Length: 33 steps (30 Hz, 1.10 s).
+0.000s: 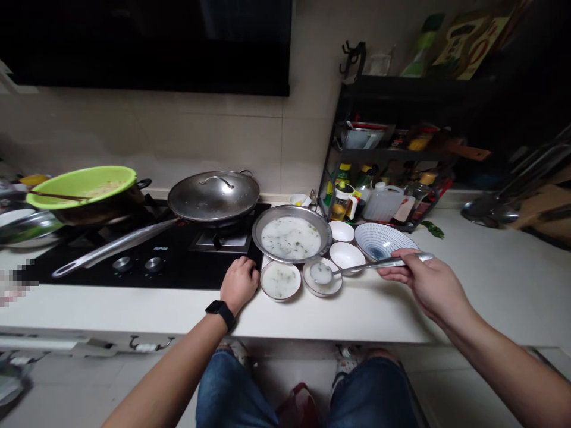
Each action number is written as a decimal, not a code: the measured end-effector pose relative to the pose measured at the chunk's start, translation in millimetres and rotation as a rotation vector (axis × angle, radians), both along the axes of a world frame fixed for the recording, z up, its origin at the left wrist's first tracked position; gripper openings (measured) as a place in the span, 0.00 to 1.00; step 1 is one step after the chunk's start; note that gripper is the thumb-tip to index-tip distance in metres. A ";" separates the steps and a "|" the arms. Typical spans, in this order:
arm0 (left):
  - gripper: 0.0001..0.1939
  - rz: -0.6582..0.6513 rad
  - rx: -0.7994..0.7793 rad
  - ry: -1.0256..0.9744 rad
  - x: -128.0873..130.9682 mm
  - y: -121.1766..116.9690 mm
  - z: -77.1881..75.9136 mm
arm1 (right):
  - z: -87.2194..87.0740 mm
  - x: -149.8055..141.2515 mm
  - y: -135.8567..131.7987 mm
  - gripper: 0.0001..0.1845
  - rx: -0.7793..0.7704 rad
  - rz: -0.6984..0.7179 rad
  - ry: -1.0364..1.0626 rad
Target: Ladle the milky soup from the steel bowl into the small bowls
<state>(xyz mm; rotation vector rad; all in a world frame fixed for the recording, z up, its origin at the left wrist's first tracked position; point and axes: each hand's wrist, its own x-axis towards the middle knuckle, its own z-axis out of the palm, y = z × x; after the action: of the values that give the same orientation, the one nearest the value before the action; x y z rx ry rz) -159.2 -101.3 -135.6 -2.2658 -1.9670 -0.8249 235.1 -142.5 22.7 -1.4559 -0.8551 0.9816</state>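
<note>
My right hand (428,280) is shut on the handle of a metal spoon (379,264), whose bowl, holding pale liquid, hangs over a small white dish (322,286). A wide steel bowl (267,235) of milky soup stands on the counter, left of the spoon. My left hand (239,284) rests empty, with loosely curled fingers, at the front edge of the black gas hob (178,270). Right beside that hand is a white bowl (270,280) with a little soup. Two small white bowls (347,255) and a blue-patterned tilted bowl (383,241) stand close to the spoon.
A lidded wok (213,196) sits on the hob, with a green colander-topped pan (82,193) to its left. A dark rack (383,148) of bottles and jars stands at the back right. White counter extends right of my right hand.
</note>
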 end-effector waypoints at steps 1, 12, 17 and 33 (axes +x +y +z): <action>0.11 0.000 0.000 -0.001 0.1 0.0 0.0 | 4.1 0.2 4.0 0.07 0.001 -0.001 -0.004; 0.10 -0.003 -0.001 -0.024 0.7 0.6 -0.5 | 17.9 -24.5 81.3 0.07 0.168 0.048 -0.006; 0.09 0.007 -0.012 -0.033 1.5 0.3 0.0 | -1.5 -66.0 127.9 0.06 0.182 0.075 -0.023; 0.09 0.011 0.000 -0.033 1.8 0.4 0.0 | -26.5 -78.5 128.3 0.15 1.133 0.752 -1.335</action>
<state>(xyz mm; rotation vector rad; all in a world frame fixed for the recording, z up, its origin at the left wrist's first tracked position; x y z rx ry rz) -157.4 -100.9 -135.6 -2.2539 -1.9903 -0.8667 156.6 -14.3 -3.8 -0.5562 -2.4915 -0.2866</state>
